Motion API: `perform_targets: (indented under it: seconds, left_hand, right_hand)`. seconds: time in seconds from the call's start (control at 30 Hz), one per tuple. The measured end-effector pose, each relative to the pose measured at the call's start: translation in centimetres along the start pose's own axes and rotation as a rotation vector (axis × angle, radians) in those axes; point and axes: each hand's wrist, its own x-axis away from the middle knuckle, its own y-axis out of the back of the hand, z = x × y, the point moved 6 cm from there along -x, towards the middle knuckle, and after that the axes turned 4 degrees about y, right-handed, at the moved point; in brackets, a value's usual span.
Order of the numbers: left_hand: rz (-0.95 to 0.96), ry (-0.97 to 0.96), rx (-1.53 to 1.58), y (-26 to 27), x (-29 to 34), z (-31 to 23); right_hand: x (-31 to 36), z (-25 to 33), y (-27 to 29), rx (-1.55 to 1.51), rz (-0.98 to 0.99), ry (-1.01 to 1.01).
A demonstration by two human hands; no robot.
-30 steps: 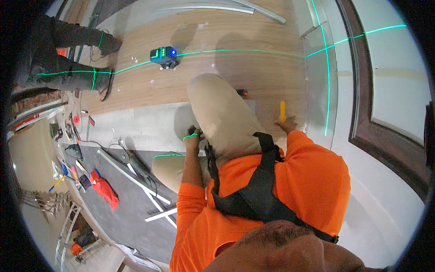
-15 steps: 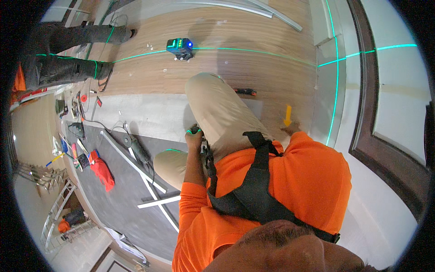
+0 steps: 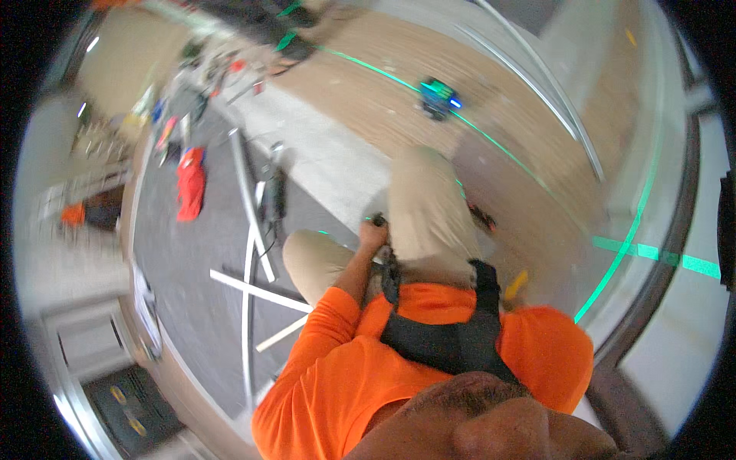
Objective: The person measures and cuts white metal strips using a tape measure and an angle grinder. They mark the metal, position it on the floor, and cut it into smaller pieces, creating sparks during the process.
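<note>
The left hand is bearing toward 11 o'clock of the torso, with its fingers curling around a small dark item beside the beige knee. The right hand is lying at 2 o'clock, largely hidden by the orange sleeve; its grip cannot be told. The two hands are standing well apart. A yellow-orange piece is showing just beyond the right hand, near the wood-look floor; whether it is touching the floor is not clear through the blur.

In judgement, the yellow-orange piece is looking light and stiff, probably smooth, and calling for a pinch across its narrow width. The dark item is appearing light and compact, suiting a closed palm; its material is remaining undetermined. At 12 o'clock, the laser level is standing on the floor, seeming fragile at its windows and best held by its body.
</note>
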Motion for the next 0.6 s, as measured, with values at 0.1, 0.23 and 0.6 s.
perform_targets:
  seconds: [0.1,0.23,0.6]
  left_hand:
    - [0.063,-0.097,0.196,1.9,2.0,-1.8]
    - [0.081,0.026,0.355,1.7,3.1,-0.1]
    - [0.138,0.05,1.006,11.8,3.2,-8.3]
  right_hand:
    - [-2.2,2.0,0.8,0.05,-0.014,0.08]
    - [-4.2,6.4,4.0,0.143,-0.025,0.186]
    - [0.2,36.1,24.0,-0.39,-0.191,0.69]
